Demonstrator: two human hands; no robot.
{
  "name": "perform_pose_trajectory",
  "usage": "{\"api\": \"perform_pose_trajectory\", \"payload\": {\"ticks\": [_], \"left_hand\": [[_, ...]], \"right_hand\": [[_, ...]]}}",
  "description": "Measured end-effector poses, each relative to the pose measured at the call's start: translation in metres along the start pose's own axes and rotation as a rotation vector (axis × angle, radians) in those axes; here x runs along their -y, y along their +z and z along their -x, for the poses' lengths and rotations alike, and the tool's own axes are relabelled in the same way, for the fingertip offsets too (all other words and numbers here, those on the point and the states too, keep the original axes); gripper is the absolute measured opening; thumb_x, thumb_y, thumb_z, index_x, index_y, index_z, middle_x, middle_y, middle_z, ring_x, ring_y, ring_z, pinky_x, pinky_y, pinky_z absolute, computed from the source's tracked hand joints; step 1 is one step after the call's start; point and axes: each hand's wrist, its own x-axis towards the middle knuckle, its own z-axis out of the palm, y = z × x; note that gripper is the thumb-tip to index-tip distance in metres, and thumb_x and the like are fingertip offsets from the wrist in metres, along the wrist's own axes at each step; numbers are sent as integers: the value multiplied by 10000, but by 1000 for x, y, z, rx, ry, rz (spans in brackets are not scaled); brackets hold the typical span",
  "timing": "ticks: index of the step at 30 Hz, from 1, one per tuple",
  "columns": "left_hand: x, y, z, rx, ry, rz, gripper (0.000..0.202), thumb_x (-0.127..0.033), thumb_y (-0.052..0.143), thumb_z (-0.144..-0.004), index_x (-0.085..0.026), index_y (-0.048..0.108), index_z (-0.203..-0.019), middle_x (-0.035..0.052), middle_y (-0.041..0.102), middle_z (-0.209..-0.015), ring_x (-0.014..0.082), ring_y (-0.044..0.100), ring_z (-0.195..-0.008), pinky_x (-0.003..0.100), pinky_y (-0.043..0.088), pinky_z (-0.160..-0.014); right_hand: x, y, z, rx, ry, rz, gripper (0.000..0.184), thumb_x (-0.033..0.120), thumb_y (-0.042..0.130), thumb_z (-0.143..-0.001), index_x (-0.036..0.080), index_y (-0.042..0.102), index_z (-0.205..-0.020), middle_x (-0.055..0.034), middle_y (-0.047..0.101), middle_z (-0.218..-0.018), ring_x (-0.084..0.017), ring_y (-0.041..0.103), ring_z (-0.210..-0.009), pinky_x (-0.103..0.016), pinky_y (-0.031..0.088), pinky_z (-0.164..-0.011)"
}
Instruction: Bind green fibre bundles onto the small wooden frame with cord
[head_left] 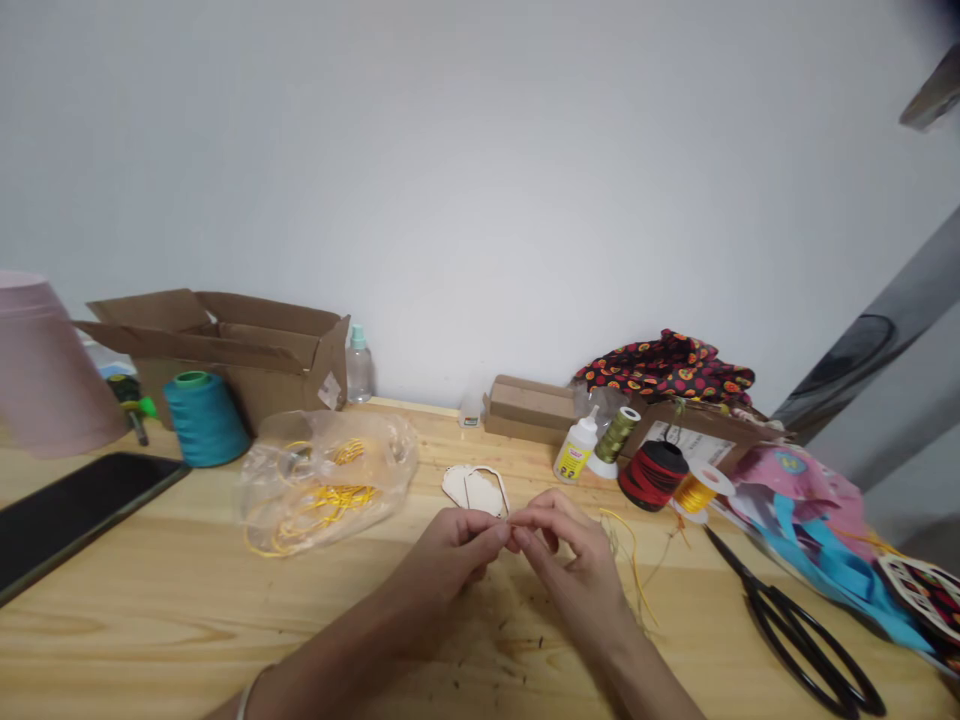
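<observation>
— While the hands work, what lies under them?

— Pale pine bench top (112, 650), grain running sideways, dark crumbs scattered near the forearms. White wall (480, 180) behind the bench.

— Position of the piece relative to the hands?

— Pale flat cut-out (472, 488) sits just beyond the left hand (450, 555) and the right hand (570, 575), its lower right corner at their fingertips.

— Hand state?

— Together, not clamped flat: the fingertips (510, 535) of both hands pinch inward and nearly meet at that corner. Whether they grip the cut-out or a thin strand, cannot tell.

— Orientation?

— Long axis runs left to right, dipping slightly rightward; the narrower end points right, toward the pinch. It appears to lie flat.

— Farther out?

— Loose yellow cord (628, 565) just right of the right hand. Left: clear plastic bag (326, 480) with yellow cord inside. Right: black-handled scissors (799, 630). Beyond: white glue bottle (575, 450), red-and-black spool (652, 475), gold spool (696, 492), teal thread cone (204, 420), cardboard box (225, 350), and printed fabric (664, 365) against the wall.
</observation>
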Motion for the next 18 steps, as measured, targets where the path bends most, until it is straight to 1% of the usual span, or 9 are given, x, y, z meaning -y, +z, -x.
{"api": "perform_pose_trajectory", "payload": {"ticks": [3, 6, 9, 11, 15, 18], "left_hand": [[3, -1, 0, -18, -12, 19, 333, -436, 492, -715, -118, 590, -705, -101, 271, -412, 57, 217, -394, 194, 146, -391], [2, -2, 1, -34, -5, -26, 331, -433, 475, -728, -123, 592, -718, -101, 277, -408, 61, 222, -395, 195, 154, -393], [-4, -1, 3, -52, 3, -120, 314, -411, 467, -736, -128, 603, -725, -98, 266, -425, 65, 222, -411, 195, 165, -405], [-8, 0, 4, -63, 34, -197, 304, -390, 464, -738, -127, 613, -707, -89, 269, -453, 72, 242, -444, 195, 190, -431], [-12, 3, 5, -52, 105, -277, 315, -372, 433, -749, -128, 607, -651, -62, 334, -514, 95, 307, -528, 203, 253, -500], [-11, 4, 5, -39, 113, -314, 337, -380, 414, -759, -133, 584, -605, -63, 318, -518, 92, 287, -523, 206, 241, -494]], "right_hand": [[0, -1, -1, -38, 40, -32, 116, 202, 525, -756, 189, 639, -772, -12, 535, -675, -115, 470, -573, -226, 372, -502], [-2, -1, -1, -16, 27, 1, 121, 187, 525, -754, 194, 645, -762, -9, 537, -655, -114, 465, -567, -227, 358, -499], [-3, -1, 0, 6, -2, 41, 132, 179, 516, -759, 201, 645, -776, -10, 550, -659, -119, 483, -587, -235, 370, -529], [-2, -1, 0, 28, -11, 67, 132, 180, 515, -760, 203, 644, -776, -12, 555, -666, -125, 500, -609, -242, 382, -552], [-2, 0, 0, 61, -25, 123, 120, 189, 519, -753, 199, 639, -759, -23, 559, -679, -141, 527, -665, -253, 394, -588], [-4, 1, 0, 53, -37, 160, 111, 178, 526, -735, 195, 632, -708, -23, 556, -670, -143, 525, -666, -251, 391, -585]]}}
